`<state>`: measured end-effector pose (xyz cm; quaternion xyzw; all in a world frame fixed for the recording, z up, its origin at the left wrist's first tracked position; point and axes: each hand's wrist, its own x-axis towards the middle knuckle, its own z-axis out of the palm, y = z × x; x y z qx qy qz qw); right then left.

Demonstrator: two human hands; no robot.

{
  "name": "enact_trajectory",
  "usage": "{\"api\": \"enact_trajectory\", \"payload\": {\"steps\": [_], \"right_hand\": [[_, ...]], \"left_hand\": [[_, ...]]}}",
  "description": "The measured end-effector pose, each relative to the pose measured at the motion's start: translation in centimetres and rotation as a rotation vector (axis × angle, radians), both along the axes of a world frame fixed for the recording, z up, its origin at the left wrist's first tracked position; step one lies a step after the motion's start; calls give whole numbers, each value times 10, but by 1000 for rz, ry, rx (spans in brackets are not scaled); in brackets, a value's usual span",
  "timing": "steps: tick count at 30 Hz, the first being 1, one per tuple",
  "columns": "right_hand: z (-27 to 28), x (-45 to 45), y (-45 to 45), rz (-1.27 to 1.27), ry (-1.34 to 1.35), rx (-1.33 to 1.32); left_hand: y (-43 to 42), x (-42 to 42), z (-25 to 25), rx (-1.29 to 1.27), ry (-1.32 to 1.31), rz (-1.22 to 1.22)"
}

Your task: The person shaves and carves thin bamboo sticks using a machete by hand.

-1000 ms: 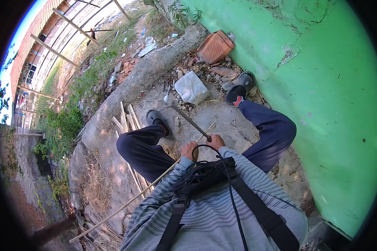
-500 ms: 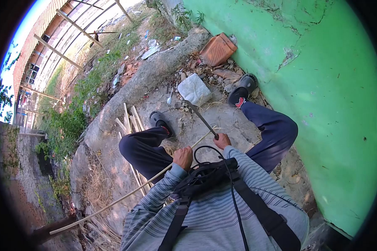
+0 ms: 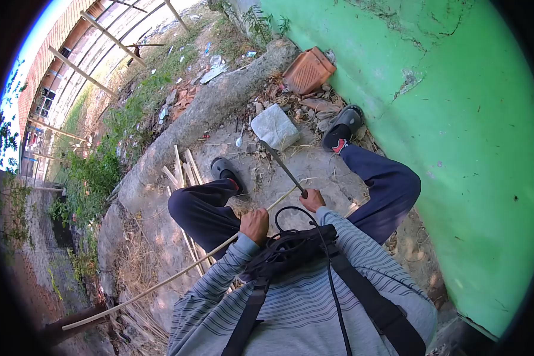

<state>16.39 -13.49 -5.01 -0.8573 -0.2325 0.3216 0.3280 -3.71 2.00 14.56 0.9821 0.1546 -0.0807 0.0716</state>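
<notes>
My left hand (image 3: 254, 225) is closed around a long thin pale strip (image 3: 160, 285), which runs from between my legs back past my left arm to the lower left. My right hand (image 3: 312, 200) is closed on the dark handle of a long blade (image 3: 285, 168), whose tip points forward toward a white block (image 3: 276, 127). The strip's front end lies near the blade, close to my right hand. Beside my left leg several pale split strips (image 3: 188, 170) lie on the ground.
A green wall (image 3: 457, 136) rises on the right. An orange ribbed block (image 3: 309, 70) stands at its foot, with rubble around it. A low rough concrete ridge (image 3: 207, 110) runs diagonally ahead, with green plants (image 3: 92, 178) beyond. A black cable loops over my lap.
My left hand has moved back and left from my right hand, and the strip now reaches farther to the lower left. The blade's angle has turned slightly, its tip shifting right.
</notes>
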Motion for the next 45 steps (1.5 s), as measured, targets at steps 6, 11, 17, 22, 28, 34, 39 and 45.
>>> {"api": "enact_trajectory", "payload": {"steps": [6, 11, 17, 22, 28, 34, 39, 45], "right_hand": [[-10, 3, -4, -21, -12, 33], [6, -11, 4, 12, -5, 24], [-8, -1, -8, -45, -38, -63], [-24, 6, -14, -122, -13, -68], [-26, -4, -11, -180, -14, -34], [-23, 2, -21, -192, -35, -70], [-35, -3, -18, -98, 5, -87], [-17, -14, -11, 128, 87, -59]], "left_hand": [[1, -8, 42, 28, -29, -25], [10, -11, 24, 26, -22, -16], [6, -18, 47, 28, -42, -27], [15, -18, 53, -10, -45, 145], [41, 15, -43, -5, 127, 140], [25, 56, -98, -73, 183, 231], [19, 66, -136, -54, 130, 250], [18, 65, -162, -65, 178, 289]]}}
